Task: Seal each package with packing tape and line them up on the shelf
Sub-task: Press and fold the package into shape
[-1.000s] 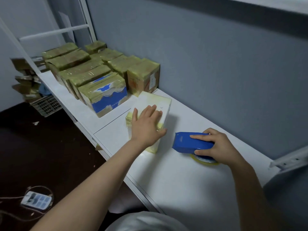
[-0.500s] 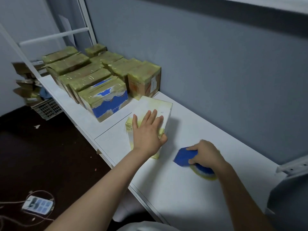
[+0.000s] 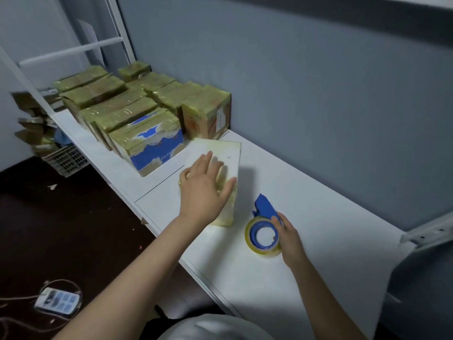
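Note:
A white taped package [image 3: 220, 153] stands on the white shelf [image 3: 306, 197], a little in front of the row of sealed packages. My left hand [image 3: 204, 190] lies flat on its top, fingers spread. To its right a blue tape dispenser [image 3: 263, 228] with a yellowish tape roll lies on its side on the shelf. My right hand [image 3: 288, 238] touches the dispenser's right side with the fingers behind the roll; how they close on it is hidden. Several sealed, tape-wrapped packages [image 3: 137, 114] stand in two rows at the shelf's far left, one printed blue and white [image 3: 152, 146].
A grey wall [image 3: 318, 94] runs along the back of the shelf. A white metal frame [image 3: 73, 49] rises at the left end. On the dark floor lie a power strip [image 3: 57, 300] and a plastic crate [image 3: 66, 159] with flattened cartons above it.
My right hand turned the tape dispenser from upright onto its side and drew it nearer to me. My left hand stayed on the white package.

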